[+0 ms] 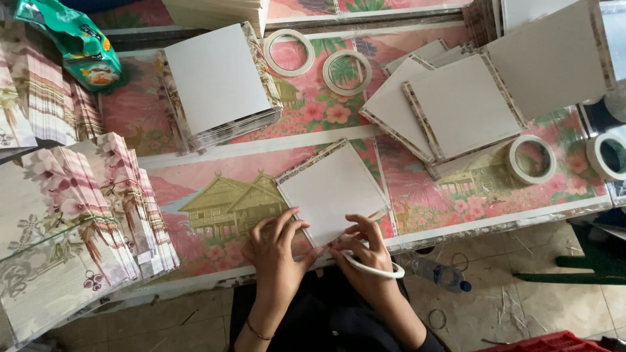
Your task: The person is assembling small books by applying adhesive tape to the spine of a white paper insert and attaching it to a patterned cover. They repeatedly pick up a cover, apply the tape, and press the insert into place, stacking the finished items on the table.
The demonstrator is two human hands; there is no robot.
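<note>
Floral-patterned bench [195,179]: left hand [277,251] open, pressing square white card panel [331,190]; right hand [366,255], at 3 o'clock, gripping white tape ring [373,268].

Subject: one person, seen from a head-worn camera looking down. Both forearms are bare to the lower frame edge; no sleeves cover them within view. The left hand [277,251] carries no ring that can be made out. A thin dark cord bracelet [256,332] circles the left wrist, narrow and plain, with no visible charm or clasp. The right hand [366,251] shows no ring; its wrist carries no band in view. Fingernails appear short and unpainted, though detail is small. Below the arms, a black fabric garment [326,319] covers the lap or torso, plain, without visible pattern, seam or fastening.
</note>
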